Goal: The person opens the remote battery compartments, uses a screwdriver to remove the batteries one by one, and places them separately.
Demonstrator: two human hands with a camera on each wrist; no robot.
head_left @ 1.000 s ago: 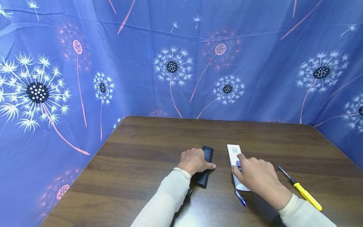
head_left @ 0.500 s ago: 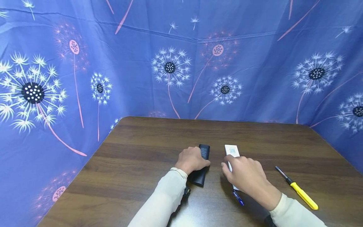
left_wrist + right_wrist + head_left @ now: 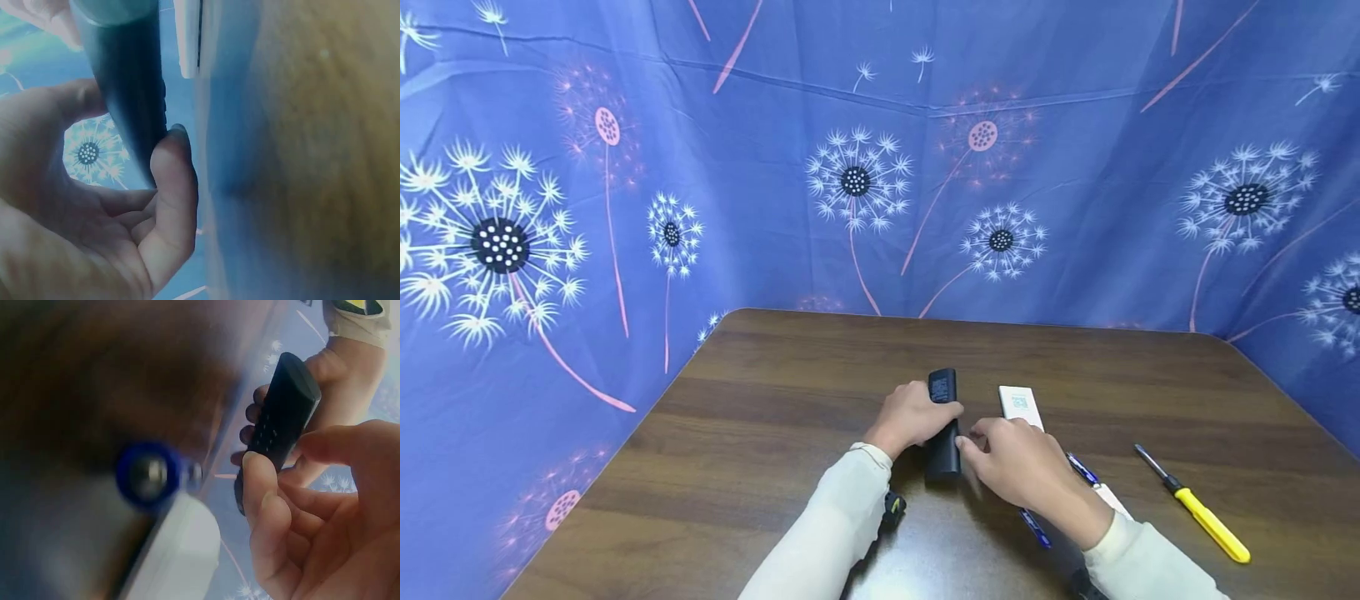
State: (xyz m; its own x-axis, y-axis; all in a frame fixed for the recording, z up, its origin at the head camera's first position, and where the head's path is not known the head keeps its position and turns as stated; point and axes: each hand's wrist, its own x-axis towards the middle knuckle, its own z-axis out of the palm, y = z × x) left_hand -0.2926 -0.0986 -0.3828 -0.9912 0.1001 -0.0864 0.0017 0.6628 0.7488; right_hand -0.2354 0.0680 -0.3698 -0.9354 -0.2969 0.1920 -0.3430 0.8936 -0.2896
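A black remote control [image 3: 942, 454] is tilted up off the wooden table, gripped across its middle by my left hand [image 3: 910, 417]. In the left wrist view, a thumb and curled fingers close round the remote's dark body [image 3: 128, 69]. My right hand [image 3: 1026, 467] has come up to the remote's right side, thumb tip right at its edge. The right wrist view has the thumb and index fingertip overlapping the lower part of the button-covered remote [image 3: 284, 412]. Beneath my right hand lies a white remote control [image 3: 1018, 404], its lower half hidden.
A blue pen [image 3: 1035, 527] lies close below my right hand. A blue-and-white pen-like item [image 3: 1097, 483] shows beside my right wrist. Farther right lies a screwdriver [image 3: 1210, 523] with a yellow handle. A blue dandelion-print cloth [image 3: 760, 192] hangs behind the table [image 3: 820, 350].
My right hand has left the white remote and moved left to the black one. My left hand has raised and turned the black remote, which lay flat before.
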